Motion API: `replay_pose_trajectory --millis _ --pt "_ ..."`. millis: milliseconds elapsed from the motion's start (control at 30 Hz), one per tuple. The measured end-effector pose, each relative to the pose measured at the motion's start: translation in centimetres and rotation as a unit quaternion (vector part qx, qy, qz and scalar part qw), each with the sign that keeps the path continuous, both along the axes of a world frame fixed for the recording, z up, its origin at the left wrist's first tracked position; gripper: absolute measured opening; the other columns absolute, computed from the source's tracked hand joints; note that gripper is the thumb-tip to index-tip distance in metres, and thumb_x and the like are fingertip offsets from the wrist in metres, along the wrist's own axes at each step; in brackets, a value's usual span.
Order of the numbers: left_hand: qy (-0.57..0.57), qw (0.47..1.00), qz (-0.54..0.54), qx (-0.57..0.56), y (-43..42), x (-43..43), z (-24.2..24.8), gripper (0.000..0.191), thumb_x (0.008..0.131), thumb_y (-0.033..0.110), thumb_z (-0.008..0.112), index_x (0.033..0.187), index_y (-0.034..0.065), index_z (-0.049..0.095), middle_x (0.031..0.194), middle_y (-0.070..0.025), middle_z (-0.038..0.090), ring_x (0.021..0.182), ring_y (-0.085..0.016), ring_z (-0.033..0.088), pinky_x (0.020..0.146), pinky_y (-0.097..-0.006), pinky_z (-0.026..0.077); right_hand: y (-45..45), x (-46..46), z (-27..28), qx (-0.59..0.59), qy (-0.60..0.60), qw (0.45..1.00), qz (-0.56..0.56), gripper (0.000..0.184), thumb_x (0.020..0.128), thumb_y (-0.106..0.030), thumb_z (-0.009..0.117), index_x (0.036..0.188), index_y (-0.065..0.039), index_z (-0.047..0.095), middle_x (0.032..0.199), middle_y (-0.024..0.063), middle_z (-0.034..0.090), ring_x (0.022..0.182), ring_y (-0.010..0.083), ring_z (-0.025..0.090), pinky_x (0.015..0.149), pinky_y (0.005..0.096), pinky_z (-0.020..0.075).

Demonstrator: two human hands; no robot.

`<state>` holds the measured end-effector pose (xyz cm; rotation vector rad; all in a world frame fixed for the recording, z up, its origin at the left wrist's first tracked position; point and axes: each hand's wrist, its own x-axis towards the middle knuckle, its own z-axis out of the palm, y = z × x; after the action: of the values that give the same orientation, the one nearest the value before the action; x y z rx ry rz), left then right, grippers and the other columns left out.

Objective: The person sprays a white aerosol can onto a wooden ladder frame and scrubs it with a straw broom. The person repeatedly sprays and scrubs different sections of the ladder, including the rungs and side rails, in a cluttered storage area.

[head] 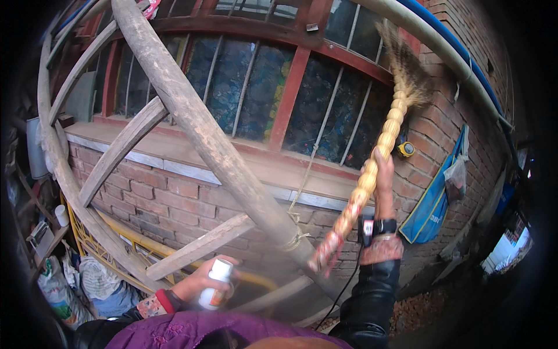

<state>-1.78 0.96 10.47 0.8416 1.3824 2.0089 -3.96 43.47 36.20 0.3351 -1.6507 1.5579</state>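
My right hand (382, 174) is wrapped around the ridged handle of a straw broom (394, 115). The broom slants up to the right, its dark, blurred bristles at the top before the window frame and brick corner. Red binding covers the lower end of its handle. Low in the middle, my left hand (202, 278) grips a white bottle (215, 283) with a white cap and an orange patch on its side. Between the two hands runs the near rail of a wooden ladder (205, 126), leaning in front of the window.
Behind the ladder are a barred window (244, 83), its sill (192, 152) and a brick wall (174, 192). A rope (305, 179) is tied to the ladder rail. On the right hang a yellow tape measure (406, 149) and a blue bag (429, 209). Filled sacks (102, 283) stand lower left.
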Motion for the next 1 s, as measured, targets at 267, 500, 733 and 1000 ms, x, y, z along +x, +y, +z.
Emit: replay_pose_trajectory --millis 267,500,733,1000 --pt "0.014 1.0 -0.002 0.004 0.8 -0.4 -0.5 0.066 0.065 0.001 0.073 0.126 0.0048 0.049 0.111 -0.0141 0.064 0.092 -0.018 0.062 0.079 -0.0323 0.053 -3.9 -2.6 1.4 -0.011 -0.076 0.99 0.115 0.024 0.092 -0.027 0.059 0.102 -0.01 0.045 0.068 0.0087 0.057 0.05 0.023 0.059 0.042 0.0337 0.0499" --pt "-0.005 1.0 -0.023 0.002 0.7 -0.7 -1.0 0.065 0.067 0.0 0.073 0.126 0.005 0.049 0.112 -0.0134 0.063 0.1 -0.019 0.061 0.083 -0.0316 0.052 -2.4 -0.9 1.9 0.018 -0.034 0.998 0.054 0.024 0.093 -0.027 0.057 0.105 -0.01 0.045 0.072 0.0091 0.058 0.051 0.0202 0.059 0.043 0.0315 0.0507" --pt "-0.006 0.999 -0.041 0.013 0.7 -1.0 -1.8 0.064 0.072 0.002 0.075 0.129 0.0072 0.048 0.113 -0.0089 0.062 0.099 -0.015 0.06 0.084 -0.0291 0.049 -3.1 -0.4 -4.6 0.071 -0.15 0.977 0.137 0.03 0.087 -0.02 0.063 0.107 -0.008 0.043 0.072 0.0071 0.054 0.052 0.0196 0.058 0.045 0.0333 0.0523" --pt "0.006 0.998 -0.034 0.052 0.0 -0.8 -2.5 0.065 0.073 0.0 0.073 0.132 0.0062 0.045 0.108 -0.0083 0.064 0.084 -0.014 0.063 0.07 -0.0274 0.052 -2.3 4.9 -13.5 0.035 -0.191 0.973 0.124 0.038 0.083 -0.013 0.064 0.112 -0.006 0.041 0.079 0.0088 0.055 0.055 0.0197 0.058 0.047 0.0338 0.0528"
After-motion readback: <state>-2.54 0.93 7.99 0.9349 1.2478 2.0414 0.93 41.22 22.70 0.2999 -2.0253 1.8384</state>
